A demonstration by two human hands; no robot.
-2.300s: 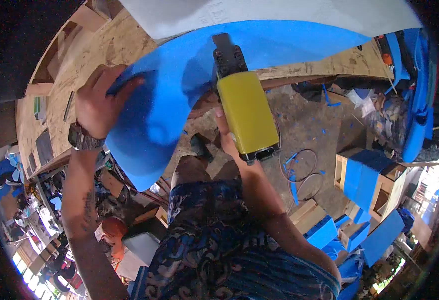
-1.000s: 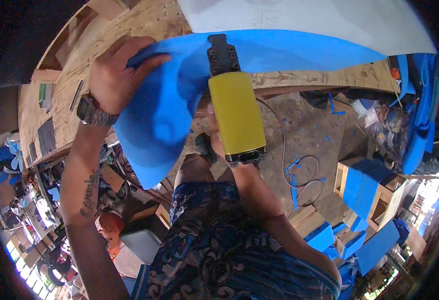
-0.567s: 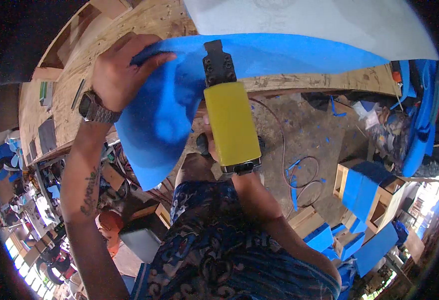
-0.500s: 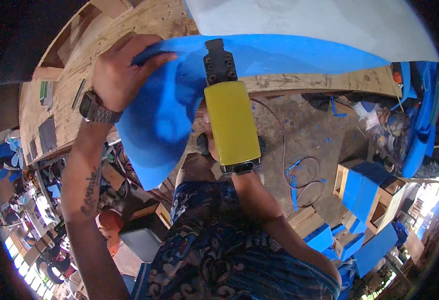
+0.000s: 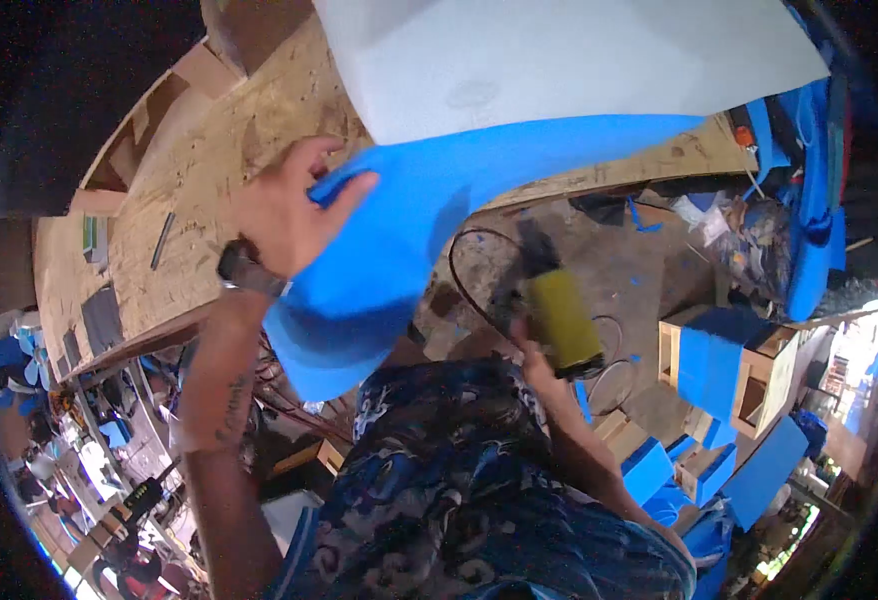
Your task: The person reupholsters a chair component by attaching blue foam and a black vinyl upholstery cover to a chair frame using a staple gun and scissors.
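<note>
My left hand (image 5: 294,210) is closed on the edge of a blue flexible sheet (image 5: 409,210), pinching it between thumb and fingers over the plywood table. The sheet droops over the table's front edge towards my body. A pale grey-white panel (image 5: 579,60) lies along its far side. My right hand (image 5: 534,360), blurred and partly hidden, grips a yellow and black staple gun (image 5: 567,320). The gun is held to the right of the sheet, apart from it and over the floor. A hose (image 5: 456,260) curves near the gun.
The plywood table (image 5: 209,170) has a dark strip lying on its left part. Blue-covered wooden boxes (image 5: 714,365) stand at the right. Hose loops and blue scraps lie on the floor (image 5: 649,270). Blue material (image 5: 809,240) hangs at the far right.
The staple gun has swung down and right, away from the sheet. My left hand has shifted right and slightly down with the sheet's edge, and the view has moved too.
</note>
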